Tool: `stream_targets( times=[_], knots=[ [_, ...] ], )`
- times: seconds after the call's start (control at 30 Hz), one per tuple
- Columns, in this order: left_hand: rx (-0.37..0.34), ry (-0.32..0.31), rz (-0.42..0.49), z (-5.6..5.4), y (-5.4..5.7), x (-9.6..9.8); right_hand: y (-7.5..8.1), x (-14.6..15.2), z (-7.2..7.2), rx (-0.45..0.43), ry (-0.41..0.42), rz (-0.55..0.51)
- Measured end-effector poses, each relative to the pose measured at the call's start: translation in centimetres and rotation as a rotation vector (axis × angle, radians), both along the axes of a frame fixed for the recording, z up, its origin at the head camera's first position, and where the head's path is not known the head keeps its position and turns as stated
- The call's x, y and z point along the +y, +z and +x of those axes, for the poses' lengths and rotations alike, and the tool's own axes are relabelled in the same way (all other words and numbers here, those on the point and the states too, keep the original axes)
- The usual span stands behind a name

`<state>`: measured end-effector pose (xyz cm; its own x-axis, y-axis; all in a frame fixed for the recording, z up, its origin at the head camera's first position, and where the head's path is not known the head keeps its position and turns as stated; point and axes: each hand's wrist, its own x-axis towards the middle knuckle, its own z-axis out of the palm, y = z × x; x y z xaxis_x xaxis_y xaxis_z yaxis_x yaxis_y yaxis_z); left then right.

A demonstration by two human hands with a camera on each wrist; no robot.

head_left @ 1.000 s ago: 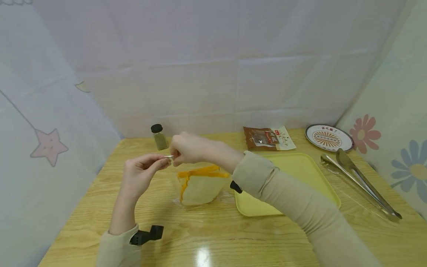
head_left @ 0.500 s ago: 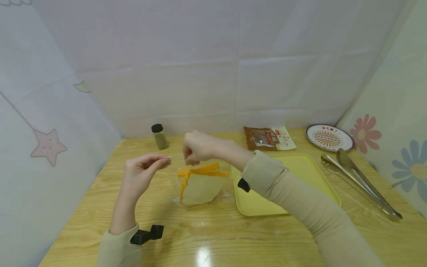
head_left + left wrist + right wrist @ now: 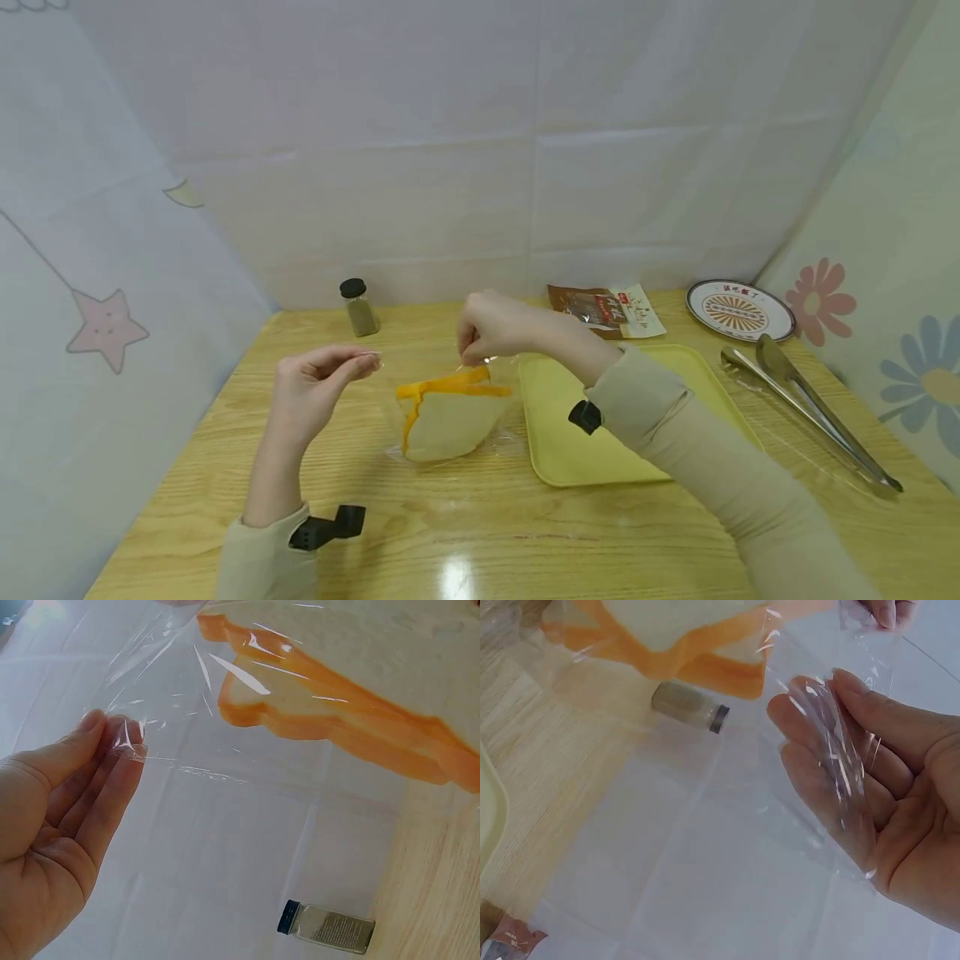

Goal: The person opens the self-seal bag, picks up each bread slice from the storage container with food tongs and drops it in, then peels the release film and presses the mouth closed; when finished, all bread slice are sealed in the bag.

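Slices of bread with orange crusts (image 3: 453, 427) lie inside a clear plastic bag (image 3: 169, 739) at the middle of the wooden table. My left hand (image 3: 309, 400) pinches one corner of the bag's open edge between thumb and fingers. On the opposite side, my right hand (image 3: 495, 325) grips the film with its thumb against the fingers, and plastic drapes over those fingers in the right wrist view. Both hands are raised above the bread, apart from each other, with the film stretched between them. How many slices there are is hard to tell.
A small black-capped glass jar (image 3: 362, 313) stands at the back left. Right of the bread lies a yellow tray (image 3: 558, 462), partly under my right forearm. Behind it are a brown-and-white food pouch (image 3: 600, 310) and a patterned plate (image 3: 705, 317). Metal tongs (image 3: 813, 417) lie at the right.
My right hand has moved right, away from the left hand, drawing the film with it. The left hand has stayed almost in place, still pinching its corner.
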<state>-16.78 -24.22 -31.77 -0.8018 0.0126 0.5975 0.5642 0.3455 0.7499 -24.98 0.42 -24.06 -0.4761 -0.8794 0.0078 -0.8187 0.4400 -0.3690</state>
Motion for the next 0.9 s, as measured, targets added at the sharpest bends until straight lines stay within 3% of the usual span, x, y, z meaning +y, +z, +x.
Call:
stream_targets(
  times=[0.67, 0.9],
  knots=[
    [-0.023, 0.029, 0.004, -0.1, 0.1, 0.0, -2.1, 6.3, -1.2, -0.200, -0.210, -0.139],
    [-0.039, 0.042, 0.002, 0.0, 0.2, -0.1, -3.6, 7.8, -1.0, -0.239, -0.299, -0.291]
  ],
)
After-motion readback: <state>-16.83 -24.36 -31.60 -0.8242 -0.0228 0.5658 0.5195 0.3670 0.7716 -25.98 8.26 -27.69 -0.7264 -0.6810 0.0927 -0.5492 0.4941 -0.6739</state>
